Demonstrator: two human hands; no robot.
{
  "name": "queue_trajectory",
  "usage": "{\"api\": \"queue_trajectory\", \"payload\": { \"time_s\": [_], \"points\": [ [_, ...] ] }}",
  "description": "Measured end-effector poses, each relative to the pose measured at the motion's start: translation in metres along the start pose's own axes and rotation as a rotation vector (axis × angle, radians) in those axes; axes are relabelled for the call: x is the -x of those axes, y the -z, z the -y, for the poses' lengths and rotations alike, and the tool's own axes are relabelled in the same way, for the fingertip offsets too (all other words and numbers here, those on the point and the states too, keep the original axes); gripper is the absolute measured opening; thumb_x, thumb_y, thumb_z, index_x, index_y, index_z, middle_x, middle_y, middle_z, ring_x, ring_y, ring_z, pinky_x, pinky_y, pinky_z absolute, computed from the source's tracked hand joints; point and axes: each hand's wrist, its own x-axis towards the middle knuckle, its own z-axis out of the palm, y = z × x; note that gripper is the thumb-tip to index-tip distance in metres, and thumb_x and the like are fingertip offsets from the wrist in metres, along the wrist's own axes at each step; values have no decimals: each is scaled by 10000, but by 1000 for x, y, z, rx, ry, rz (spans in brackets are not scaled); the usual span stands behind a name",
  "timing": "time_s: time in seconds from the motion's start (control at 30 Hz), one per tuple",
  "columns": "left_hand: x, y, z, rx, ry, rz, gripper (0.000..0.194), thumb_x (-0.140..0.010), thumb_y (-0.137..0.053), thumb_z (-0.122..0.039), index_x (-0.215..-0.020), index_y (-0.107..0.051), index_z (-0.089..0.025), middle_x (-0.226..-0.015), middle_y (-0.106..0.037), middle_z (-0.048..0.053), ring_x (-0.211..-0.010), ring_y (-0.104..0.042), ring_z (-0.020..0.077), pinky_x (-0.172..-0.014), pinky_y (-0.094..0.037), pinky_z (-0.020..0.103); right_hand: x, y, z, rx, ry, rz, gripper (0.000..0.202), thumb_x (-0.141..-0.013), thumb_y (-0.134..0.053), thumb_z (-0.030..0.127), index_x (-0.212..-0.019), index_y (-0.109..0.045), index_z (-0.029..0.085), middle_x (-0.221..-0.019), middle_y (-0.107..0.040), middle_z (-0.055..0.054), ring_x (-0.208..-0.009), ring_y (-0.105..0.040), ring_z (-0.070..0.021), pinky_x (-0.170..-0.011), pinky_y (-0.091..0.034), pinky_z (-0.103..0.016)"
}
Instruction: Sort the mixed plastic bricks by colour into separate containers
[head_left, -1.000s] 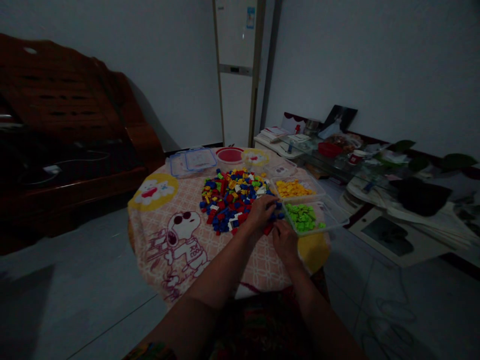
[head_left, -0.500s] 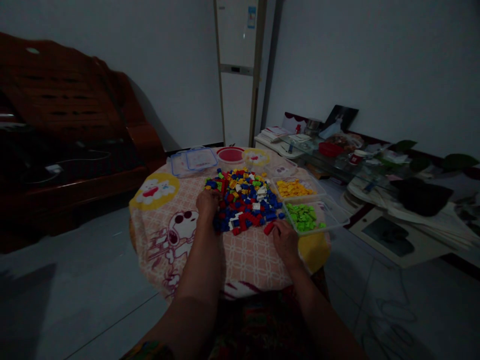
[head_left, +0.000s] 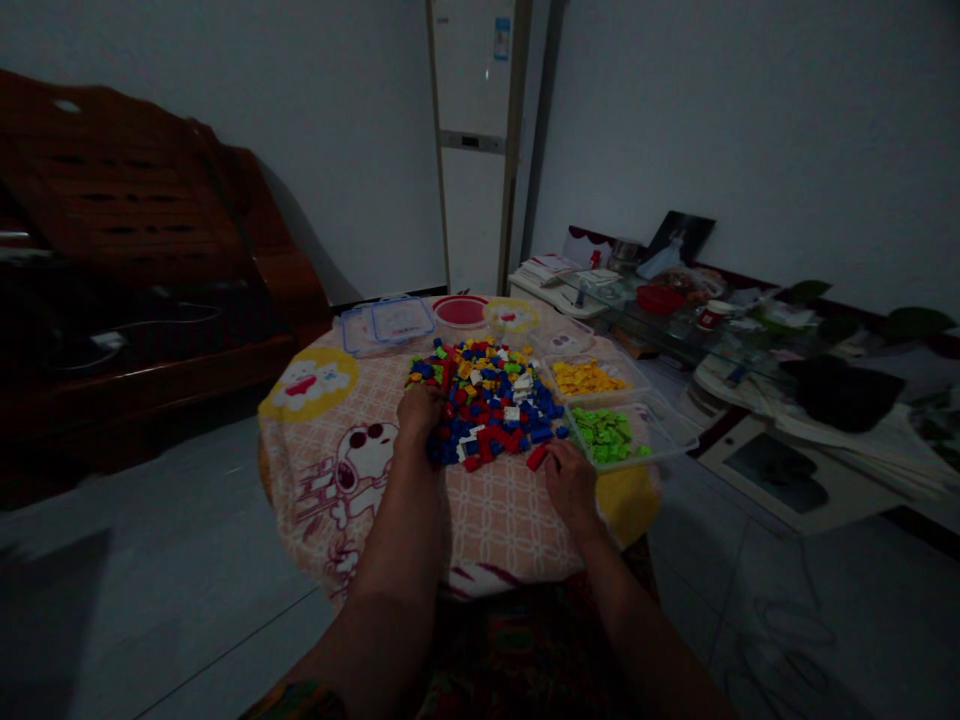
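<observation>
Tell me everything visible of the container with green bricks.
The container is a shallow, see-through, rectangular box, apparently plastic, open on top and upright on the patterned cloth. Green bricks lie heaped, mostly toward its left. It sits nearer than the box of yellow bricks. The right hand is close to its near left corner; contact is unclear.

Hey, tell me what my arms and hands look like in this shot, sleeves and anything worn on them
Your left hand and right hand are ungloved, and both forearms are bare. A dark, multicoloured patterned sleeve edges in on the left arm; no right sleeve shows. It's too dim to rule out rings.
</observation>
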Motion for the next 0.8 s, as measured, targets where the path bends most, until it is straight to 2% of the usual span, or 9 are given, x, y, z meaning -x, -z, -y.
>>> {"api": "queue_trajectory", "payload": {
  "time_s": [0.13,0.23,0.37,0.47,0.53,0.6,0.7,0.8],
  "points": [
    [0,3,-3,127,-7,-104,264,-846,-640,-240,-1056,-795,-208,-1093,-769,96,-1050,-697,252,-933,-516,313,0,2,2,-5,-1,-3,292,-918,-456,139,-963,-732,221,-1018,-731,-75,-987,-651,-213,-928,-502,-329],
    [3,-1,-16,301,-86,-146,288,-862,-617,-229,-1097,-779,-190,-1084,-767,79,-998,-702,220,-933,-520,310,-1,2,4,-5,-9,-2,300,-917,-452,137,-965,-734,224,-1026,-731,-75,-992,-649,-212,-933,-501,-331],
    [18,-15,-52,518,-296,-89,269,-831,-643,-182,-1063,-780,-189,-1089,-761,66,-967,-697,204,-918,-531,319,-1,2,3,-15,-5,-1,303,-920,-450,136,-985,-738,203,-1051,-731,-91,-1012,-650,-219,-956,-497,-339],
    [37,-31,-85,592,-479,14,251,-808,-669,-143,-1023,-789,-193,-1018,-759,65,-950,-689,203,-902,-529,315,-1,2,3,-18,-1,-10,302,-923,-451,136,-994,-737,198,-1058,-729,-95,-1015,-649,-220,-960,-494,-342],
    [50,-41,-105,653,-574,110,268,-805,-673,-131,-1043,-786,-185,-987,-750,66,-871,-685,184,-843,-538,301,-1,2,3,-7,4,-10,295,-922,-452,134,-992,-732,194,-1061,-725,-98,-1007,-645,-220,-950,-492,-340],
    [60,-50,-122,684,-672,156,285,-817,-660,-126,-1068,-784,-183,-990,-743,70,-893,-680,185,-863,-532,306,-1,3,3,13,9,-1,283,-925,-450,136,-973,-725,186,-1041,-717,-102,-982,-640,-222,-922,-490,-336],
    [69,-63,-141,708,-760,205,297,-824,-663,-148,-1097,-778,-162,-996,-734,87,-913,-681,199,-880,-534,322,0,2,3,46,8,15,277,-923,-444,135,-969,-713,178,-968,-698,-97,-920,-627,-224,-853,-487,-328],
    [73,-72,-150,794,-828,257,391,-867,-594,-147,-1235,-725,-170,-1161,-721,111,-986,-696,205,-915,-541,334,1,2,3,63,-3,7,299,-901,-446,122,-1031,-709,179,-960,-689,-92,-908,-619,-227,-828,-483,-324]
  ]
}}
